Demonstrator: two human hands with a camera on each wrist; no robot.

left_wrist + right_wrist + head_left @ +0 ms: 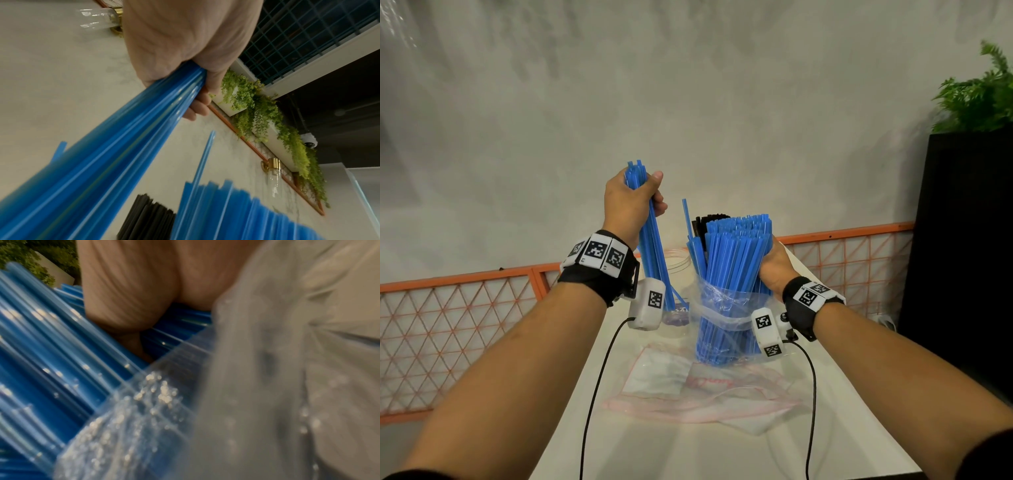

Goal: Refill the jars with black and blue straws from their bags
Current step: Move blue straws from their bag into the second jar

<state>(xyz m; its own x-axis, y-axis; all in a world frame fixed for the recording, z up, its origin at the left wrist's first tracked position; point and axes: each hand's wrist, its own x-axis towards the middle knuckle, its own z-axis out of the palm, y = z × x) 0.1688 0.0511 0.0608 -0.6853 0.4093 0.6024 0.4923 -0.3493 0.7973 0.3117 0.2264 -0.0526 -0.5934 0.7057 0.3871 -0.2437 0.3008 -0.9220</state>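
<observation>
The left hand (631, 205) grips a small bunch of blue straws (654, 257) lifted over a clear jar (677, 262) at about 11 o'clock on the surface (722, 445). The right hand (774, 270) clasps the big blue bundle standing in its clear bag (722, 318) at centre. Black straws (705, 222) stand behind it and an empty-looking bag (705, 394) lies at 6 o'clock, so I judge black done and blue barely begun.

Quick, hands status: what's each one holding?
Left hand: grips a bunch of blue straws.
Right hand: grips the bag of blue straws, upright.
</observation>
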